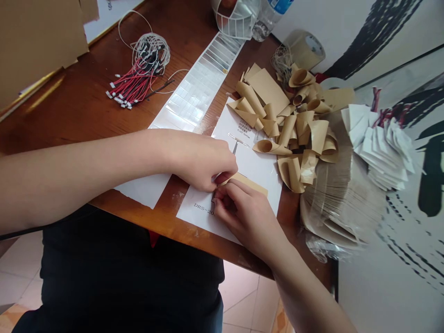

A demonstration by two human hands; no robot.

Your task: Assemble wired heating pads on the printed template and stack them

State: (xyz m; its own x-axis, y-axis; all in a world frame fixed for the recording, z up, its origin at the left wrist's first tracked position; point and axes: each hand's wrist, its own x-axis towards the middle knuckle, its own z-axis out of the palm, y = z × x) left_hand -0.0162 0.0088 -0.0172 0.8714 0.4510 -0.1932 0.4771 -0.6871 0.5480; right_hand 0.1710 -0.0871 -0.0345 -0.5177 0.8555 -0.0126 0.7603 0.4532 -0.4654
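My left hand [208, 159] is closed, its fingers curled down over a white printed sheet [255, 159] near the table's front edge. A thin metal strip [235, 148] shows just beyond its knuckles; whether the hand grips it I cannot tell. Close against it, my right hand [243, 208] is closed in a pinch, thumb and fingertips together. A small dark piece [214, 196] shows by these fingertips, too hidden to name. A flat brown paper piece [255, 183] lies on the sheet, partly under my right hand.
Rolled brown paper pieces [286, 134] are heaped at the right, beside a stack of brown paper [333, 208] in clear plastic and folded white packets [381, 143]. Red-and-black wires [133, 81] lie back left. A label strip [194, 92] crosses the table [86, 101]; a bottle [267, 23] stands behind.
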